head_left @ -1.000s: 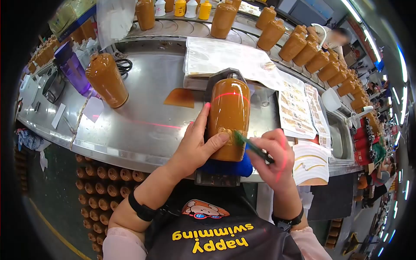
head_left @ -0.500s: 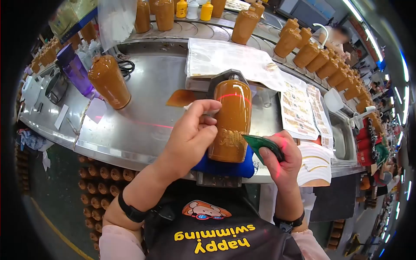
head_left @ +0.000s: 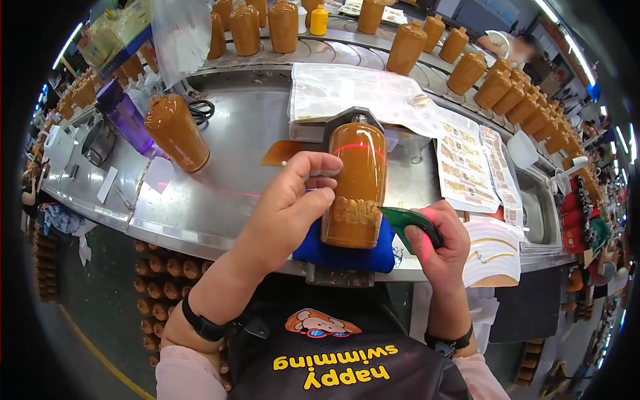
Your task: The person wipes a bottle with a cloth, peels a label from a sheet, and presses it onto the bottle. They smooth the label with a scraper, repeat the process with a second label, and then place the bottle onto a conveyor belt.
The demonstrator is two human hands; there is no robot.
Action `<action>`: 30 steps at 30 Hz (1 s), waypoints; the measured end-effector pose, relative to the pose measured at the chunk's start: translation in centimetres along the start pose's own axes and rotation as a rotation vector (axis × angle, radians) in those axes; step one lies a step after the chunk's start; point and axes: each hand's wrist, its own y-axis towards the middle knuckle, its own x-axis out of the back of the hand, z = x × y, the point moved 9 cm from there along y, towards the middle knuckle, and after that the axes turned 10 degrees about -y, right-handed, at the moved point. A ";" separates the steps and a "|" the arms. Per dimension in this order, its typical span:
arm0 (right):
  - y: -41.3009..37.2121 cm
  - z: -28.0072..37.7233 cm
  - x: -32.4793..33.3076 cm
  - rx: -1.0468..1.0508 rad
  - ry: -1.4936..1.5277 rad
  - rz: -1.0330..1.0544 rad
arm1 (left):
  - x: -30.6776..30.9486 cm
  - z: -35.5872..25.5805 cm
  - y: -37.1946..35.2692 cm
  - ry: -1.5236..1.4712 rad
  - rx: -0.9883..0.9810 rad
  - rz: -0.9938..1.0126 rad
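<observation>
A glossy brown bottle (head_left: 359, 180) lies on a dark stand over a folded blue cloth (head_left: 320, 252), its neck pointing away from me. Raised-looking gold decoration (head_left: 353, 211) runs across its lower part, and a red laser line crosses near its shoulder. My left hand (head_left: 287, 213) is closed, curled fingers and thumb steadying the bottle's left side. A tiny white tip shows behind its knuckles; what it belongs to is hidden. Pinched in my right hand (head_left: 445, 241) is a green scraper (head_left: 415, 225), its pointed corner at the right end of the gold decoration.
Another brown bottle (head_left: 177, 133) and a purple bottle (head_left: 125, 120) stand at left. Decal sheets (head_left: 467, 160) lie at right, beside a sink (head_left: 539, 210). Behind, a conveyor (head_left: 333, 52) carries several brown bottles. A person (head_left: 510, 47) sits beyond it.
The view has shifted slightly, and bottles on the conveyor have moved along to the right. Both hands, the scraper and the held bottle keep nearly the same positions relative to each other.
</observation>
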 end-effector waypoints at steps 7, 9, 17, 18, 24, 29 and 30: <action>-0.5 -0.5 0.5 0.028 0.011 -0.026 | -0.9 -0.3 -0.2 -0.238 0.115 -0.001; -0.7 -0.7 0.7 0.016 0.024 -0.031 | 0.5 -0.2 -0.1 0.056 0.006 -0.061; -1.0 -1.2 1.0 0.007 0.054 -0.046 | -0.3 1.0 -1.9 0.488 -0.105 0.015; -1.0 -1.2 1.0 0.006 0.052 -0.047 | 0.0 2.0 -2.1 0.301 0.078 0.008; -1.4 -1.7 0.8 -0.057 0.086 -0.033 | 0.0 -0.3 -1.2 0.828 -0.404 -0.171; -2.5 -3.2 0.9 -0.208 0.208 -0.061 | -1.9 -1.2 -1.6 0.971 -0.466 -0.124; -2.5 -3.3 0.8 -0.202 0.178 -0.065 | -2.1 -1.5 -1.7 0.960 -0.446 -0.124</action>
